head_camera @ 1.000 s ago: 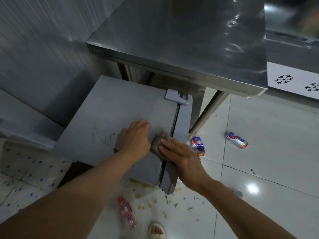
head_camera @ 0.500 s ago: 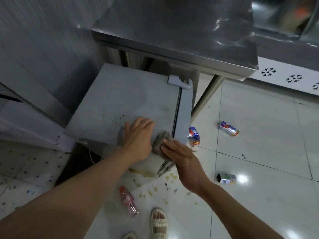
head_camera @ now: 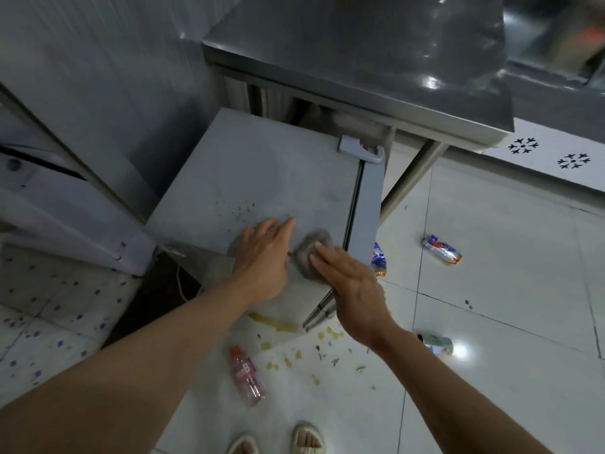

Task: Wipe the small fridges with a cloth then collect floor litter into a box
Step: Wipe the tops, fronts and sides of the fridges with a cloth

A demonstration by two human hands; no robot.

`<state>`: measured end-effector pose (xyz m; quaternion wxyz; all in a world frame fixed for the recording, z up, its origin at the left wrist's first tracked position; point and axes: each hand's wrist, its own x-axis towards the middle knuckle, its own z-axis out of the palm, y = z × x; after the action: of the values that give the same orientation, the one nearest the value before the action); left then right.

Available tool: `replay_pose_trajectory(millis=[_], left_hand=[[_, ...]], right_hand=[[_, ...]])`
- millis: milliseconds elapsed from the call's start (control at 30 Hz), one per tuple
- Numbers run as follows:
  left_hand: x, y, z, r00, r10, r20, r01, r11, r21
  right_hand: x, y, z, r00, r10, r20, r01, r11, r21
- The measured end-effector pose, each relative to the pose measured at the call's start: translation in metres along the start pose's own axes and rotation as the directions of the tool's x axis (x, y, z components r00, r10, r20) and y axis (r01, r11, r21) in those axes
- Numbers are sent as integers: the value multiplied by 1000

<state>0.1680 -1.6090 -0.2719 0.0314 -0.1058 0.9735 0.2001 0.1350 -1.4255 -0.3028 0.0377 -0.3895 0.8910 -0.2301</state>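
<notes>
A small grey fridge (head_camera: 262, 178) stands under a steel table, its top speckled with dark crumbs. My left hand (head_camera: 262, 257) lies flat on the near part of the top, fingers together. My right hand (head_camera: 350, 290) presses a crumpled grey cloth (head_camera: 311, 253) onto the top near the front right corner, beside the door gap. On the floor lie a pink plastic bottle (head_camera: 247, 376), two crushed wrappers (head_camera: 442, 250) (head_camera: 379, 260), a can (head_camera: 435, 344) and scattered yellow scraps (head_camera: 294, 352). No box is in view.
The steel table (head_camera: 360, 54) overhangs the fridge's back; one leg (head_camera: 406, 181) slants down at the right. A white appliance (head_camera: 65, 204) stands at the left against a ribbed wall. My sandalled feet (head_camera: 307, 437) are at the bottom edge. A yellowish spill (head_camera: 271, 321) marks the white tiles.
The view has pulled back and shifted, so the fridge sits higher in frame. My right hand slid the cloth slightly left from the door gap onto the top. The left hand stays flat.
</notes>
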Motion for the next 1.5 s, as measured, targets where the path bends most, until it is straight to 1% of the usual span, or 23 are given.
replay_pose_trajectory(millis=[67,167,267,333,367,500,600,667,767,800,833,867,967,1000,1067,1133,1233,1300,1333,1367,1433,1467,1500], left_hand=[[1,-7,-1,999,-32,-17,32,999,4],[0,-26,-6,995,-84,-53,84,996,3],[-5,-45,-12,984,-126,-127,122,992,-33],[-9,-52,-14,977,-148,-151,145,989,-35],[-12,-56,-15,972,-179,-151,175,984,-38],[-17,-73,-21,946,-309,-98,310,951,-6],[-18,-85,-23,945,-319,-77,322,947,23],[-20,-92,-22,945,-316,-85,320,947,38],[-23,-99,-20,952,-294,-80,299,952,61],[-23,-100,-19,955,-283,-83,289,955,63],[-24,-100,-19,958,-274,-89,280,958,61],[-24,-101,-19,959,-266,-96,273,960,60],[-25,-105,-22,964,-246,-99,252,966,52],[-23,-108,-24,967,-237,-87,241,970,31],[-20,-116,-29,973,-222,-69,223,975,3],[-16,-128,-35,968,-229,-103,231,973,9],[-15,-145,-37,946,-281,-163,286,958,9],[-19,-155,-34,951,-263,-164,266,964,-1],[-21,-159,-34,959,-240,-152,241,970,-13],[-23,-162,-33,966,-218,-138,216,976,-31],[-26,-167,-35,973,-179,-143,172,983,-63],[-27,-169,-36,975,-161,-156,151,986,-77],[-26,-170,-37,974,-149,-169,135,986,-94]], right_hand=[[0,3,-4,997,-47,60,47,999,2],[39,17,-14,986,-73,152,79,996,-35],[86,15,-10,990,56,130,-44,995,-94],[95,6,-3,988,137,78,-129,987,-99],[90,-2,2,987,144,73,-138,986,-90],[40,-32,15,993,-26,115,29,999,-33],[60,-20,12,986,-65,154,73,996,-51],[95,-14,12,985,-16,175,35,994,-104],[137,-22,18,980,157,124,-140,981,-132],[140,-27,21,979,175,102,-160,977,-142],[137,-34,25,981,169,97,-156,979,-132],[128,-41,30,986,127,111,-115,987,-110],[86,-66,42,984,-105,145,116,991,-70],[79,-69,43,977,-146,153,157,986,-58],[90,-61,38,967,-172,188,183,982,-43],[119,-50,35,973,-121,197,138,987,-76],[175,-46,38,987,76,142,-59,991,-122],[190,-58,46,985,139,104,-126,984,-124],[187,-66,51,987,126,98,-116,988,-101],[178,-74,55,993,59,98,-52,996,-77],[147,-90,63,983,-135,126,144,987,-66],[132,-95,65,967,-200,157,210,976,-54],[126,-95,64,955,-234,183,244,969,-35]])
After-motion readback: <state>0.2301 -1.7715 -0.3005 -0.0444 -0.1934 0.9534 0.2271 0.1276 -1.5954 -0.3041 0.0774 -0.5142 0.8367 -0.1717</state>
